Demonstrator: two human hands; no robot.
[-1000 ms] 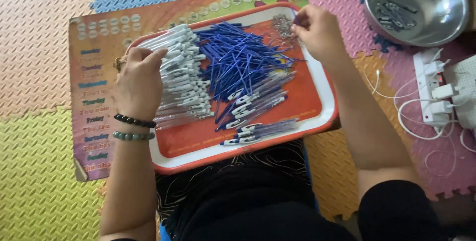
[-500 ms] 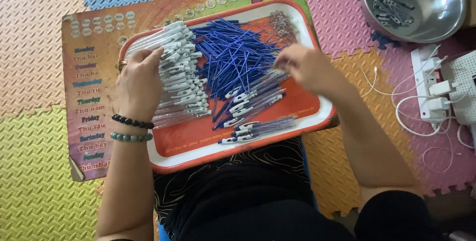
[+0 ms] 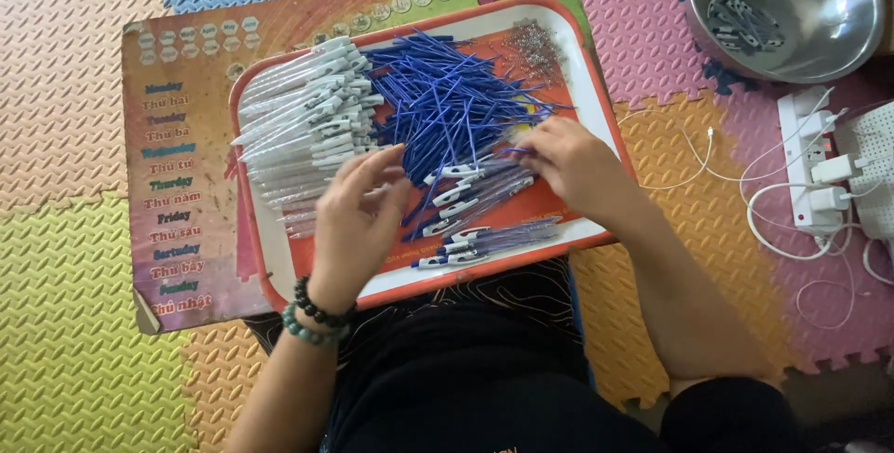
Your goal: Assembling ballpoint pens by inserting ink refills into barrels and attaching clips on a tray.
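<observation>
On my lap rests an orange tray with a white rim (image 3: pixel 598 127). It holds a stack of white pen barrels (image 3: pixel 298 118) on the left, a heap of blue refills (image 3: pixel 447 108) in the middle and a small pile of metal springs (image 3: pixel 535 43) at the far right corner. Several assembled white-and-blue pens (image 3: pixel 484 239) lie along the near edge. My left hand (image 3: pixel 358 220), with bead bracelets on the wrist, hovers over the tray beside the barrels, fingers apart. My right hand (image 3: pixel 573 169) has its fingertips pinched on a blue refill at the heap's right edge.
A colourful printed poster (image 3: pixel 177 183) lies under the tray on foam floor tiles. A metal bowl (image 3: pixel 787 11) with several pen parts stands at the far right. A white power strip (image 3: pixel 808 164) with plugs and loose cables lies to the right.
My left hand left the white barrels and moved right toward the tray's middle. My right hand came down from the springs to the blue refills.
</observation>
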